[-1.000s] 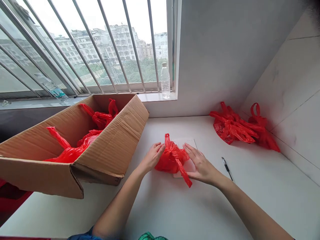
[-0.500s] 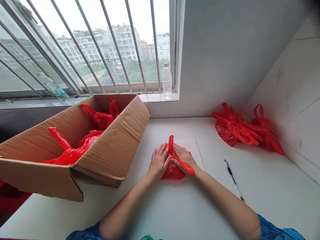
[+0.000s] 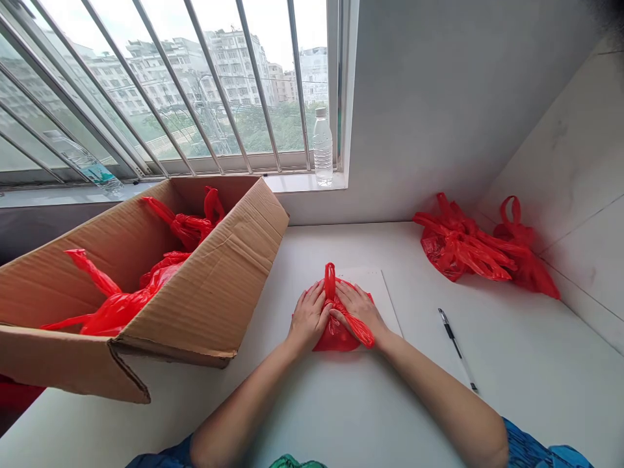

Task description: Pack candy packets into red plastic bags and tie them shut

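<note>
A red plastic bag (image 3: 337, 337) lies in front of me, its neck gathered at the middle. One handle loop stands up and the other slants down to the right across my right wrist area. My left hand (image 3: 310, 315) rests flat on the bag's left side, fingers stretched forward. On the right side my right hand (image 3: 359, 308) lies the same way, palm down with fingers extended. Both thumbs come close to the gathered neck. Under the bag is a thin white sheet or board (image 3: 387, 309), partly covered. What is inside the bag is hidden.
An open cardboard box (image 3: 209, 286) with red bags (image 3: 127, 309) in it stands at the left. More red bags (image 3: 468, 244) lie at the back right by the wall. A pen (image 3: 457, 350) is right of my forearm. Bottles, one a clear bottle (image 3: 323, 149), stand or lean by the barred window.
My hands stay on the red bag with almost no movement. The view has shifted slightly, so the box and window appear a little further left.
</note>
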The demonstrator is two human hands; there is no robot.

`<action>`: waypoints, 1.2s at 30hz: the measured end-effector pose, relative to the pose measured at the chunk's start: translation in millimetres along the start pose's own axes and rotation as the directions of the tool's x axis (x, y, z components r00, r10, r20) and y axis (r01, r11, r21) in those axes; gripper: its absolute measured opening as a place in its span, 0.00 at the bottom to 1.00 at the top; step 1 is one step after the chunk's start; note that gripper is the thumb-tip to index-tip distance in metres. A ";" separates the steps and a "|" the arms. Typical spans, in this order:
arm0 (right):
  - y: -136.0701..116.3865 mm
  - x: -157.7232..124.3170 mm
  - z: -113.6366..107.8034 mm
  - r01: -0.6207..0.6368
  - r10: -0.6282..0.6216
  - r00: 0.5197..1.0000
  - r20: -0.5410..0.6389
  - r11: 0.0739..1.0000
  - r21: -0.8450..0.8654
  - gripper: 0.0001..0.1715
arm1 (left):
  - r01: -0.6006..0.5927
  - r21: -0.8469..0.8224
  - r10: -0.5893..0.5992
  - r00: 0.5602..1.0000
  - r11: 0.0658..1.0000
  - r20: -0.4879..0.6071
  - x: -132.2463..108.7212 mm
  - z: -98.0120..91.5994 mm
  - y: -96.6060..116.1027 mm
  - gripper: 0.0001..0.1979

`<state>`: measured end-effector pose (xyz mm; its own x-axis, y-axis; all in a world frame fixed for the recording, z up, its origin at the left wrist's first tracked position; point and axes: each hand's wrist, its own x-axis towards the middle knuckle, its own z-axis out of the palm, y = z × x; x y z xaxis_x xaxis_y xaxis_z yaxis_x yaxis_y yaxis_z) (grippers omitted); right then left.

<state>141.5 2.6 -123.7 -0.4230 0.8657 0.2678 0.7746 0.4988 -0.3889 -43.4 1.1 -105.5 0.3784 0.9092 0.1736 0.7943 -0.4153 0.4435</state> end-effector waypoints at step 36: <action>-5.7 -9.3 -23.0 0.103 -0.048 0.948 -0.313 0.982 0.160 0.19 | -0.141 -0.126 0.120 0.980 0.982 -0.158 -8.6 -13.3 5.3 0.18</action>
<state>151.8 -9.3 -103.7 -0.2912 0.7835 0.5489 0.6420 0.5855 -0.4950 -48.8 -8.5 -93.0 0.3914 0.8460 0.3622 0.6670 -0.5319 0.5216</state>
